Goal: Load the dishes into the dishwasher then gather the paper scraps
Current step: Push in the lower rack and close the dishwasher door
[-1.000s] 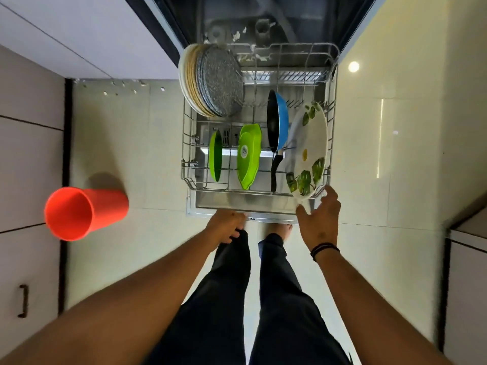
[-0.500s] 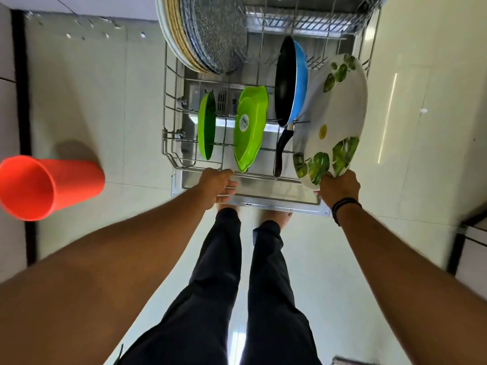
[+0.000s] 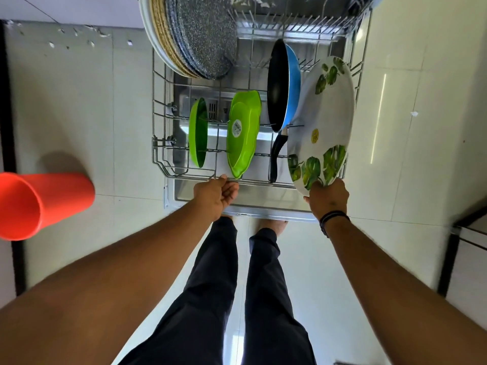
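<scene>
So, going left to right: an orange plastic cup (image 3: 39,204) sits at the far left edge, well apart from everything else. Paper scraps (image 3: 91,43) are scattered on the floor along the wall, not gathered yet. The dishwasher rack (image 3: 158,143) is pulled out and holds a stack of plates (image 3: 189,35), a small green plate (image 3: 198,133), a green leaf-shaped dish (image 3: 243,133) and a blue frying pan (image 3: 286,85). The left hand (image 3: 216,197) curls its fingers on the rack's front wire. The right hand (image 3: 328,197) grips the bottom rim of the leaf-print plate (image 3: 325,119), which stands on edge just beside the pan at the rack's right side.

Risk as I see it: the plate is held only by its bottom edge, so it could tip into the pan or miss the tines and slide.

Compared with half a second earlier, the plate stands more upright and closer to the pan; the left hand hasn't left the rack.
</scene>
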A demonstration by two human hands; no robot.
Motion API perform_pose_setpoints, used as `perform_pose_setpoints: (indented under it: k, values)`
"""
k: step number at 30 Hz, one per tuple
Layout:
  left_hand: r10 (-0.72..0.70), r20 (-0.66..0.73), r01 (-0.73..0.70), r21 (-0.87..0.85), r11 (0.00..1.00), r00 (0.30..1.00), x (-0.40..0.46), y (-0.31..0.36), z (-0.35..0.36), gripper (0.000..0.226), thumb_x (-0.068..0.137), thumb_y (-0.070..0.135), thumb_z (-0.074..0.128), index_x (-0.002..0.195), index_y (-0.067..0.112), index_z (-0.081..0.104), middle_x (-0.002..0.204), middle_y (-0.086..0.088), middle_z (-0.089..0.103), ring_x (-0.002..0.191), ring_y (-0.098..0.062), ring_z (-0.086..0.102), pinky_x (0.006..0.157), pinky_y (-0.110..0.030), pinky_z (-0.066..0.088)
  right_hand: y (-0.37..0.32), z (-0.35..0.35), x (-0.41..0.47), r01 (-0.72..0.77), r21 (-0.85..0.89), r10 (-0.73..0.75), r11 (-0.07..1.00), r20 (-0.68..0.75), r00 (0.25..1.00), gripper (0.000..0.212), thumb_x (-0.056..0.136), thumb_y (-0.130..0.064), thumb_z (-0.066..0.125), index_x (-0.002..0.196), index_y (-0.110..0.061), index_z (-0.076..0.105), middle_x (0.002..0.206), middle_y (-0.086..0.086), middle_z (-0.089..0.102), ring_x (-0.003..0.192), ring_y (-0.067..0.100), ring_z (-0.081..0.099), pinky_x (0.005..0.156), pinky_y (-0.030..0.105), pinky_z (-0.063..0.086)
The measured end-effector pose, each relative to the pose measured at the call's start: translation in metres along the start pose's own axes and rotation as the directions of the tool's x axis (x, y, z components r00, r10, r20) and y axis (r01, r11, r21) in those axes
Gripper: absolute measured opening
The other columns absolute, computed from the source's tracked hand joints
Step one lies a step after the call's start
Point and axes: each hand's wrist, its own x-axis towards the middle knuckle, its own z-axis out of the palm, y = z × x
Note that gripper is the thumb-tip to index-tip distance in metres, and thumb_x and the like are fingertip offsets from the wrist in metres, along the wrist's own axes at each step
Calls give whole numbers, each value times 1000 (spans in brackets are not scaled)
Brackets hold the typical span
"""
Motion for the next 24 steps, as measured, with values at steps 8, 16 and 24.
perform_pose_setpoints:
  k: [8, 16, 24]
  values:
    - [42, 73, -42, -12, 999, 996, 0, 37, 21, 23, 103, 13, 56, 84, 1, 61, 56, -10, 69, 44, -14, 66, 40, -23, 52, -37, 1, 8, 37, -97, -44, 995, -70, 997, 28, 98, -12, 55, 123, -2, 61, 126, 22, 63, 116, 41, 59, 94, 37, 47]
    - [24, 99, -17, -76, 997, 995, 6, 68, 41, 24, 102, 14, 57, 84, 0, 62, 59, -11, 70, 46, -14, 67, 45, -25, 57, -63, 11, 26, 66, -101, -75, 993, -89, 993, 29, 98, -14, 56, 124, -3, 61, 128, 22, 63, 119, 40, 58, 98, 38, 46]
    - [44, 103, -28, -157, 987, 994, 10, 88, 60, 25, 103, 12, 56, 81, 0, 61, 57, -10, 69, 46, -14, 67, 48, -24, 58, -81, 15, 50, 65, -78, -66, 995, -13, 998, 21, 98, -14, 55, 118, -10, 61, 126, 18, 64, 105, 30, 58, 85, 26, 38]
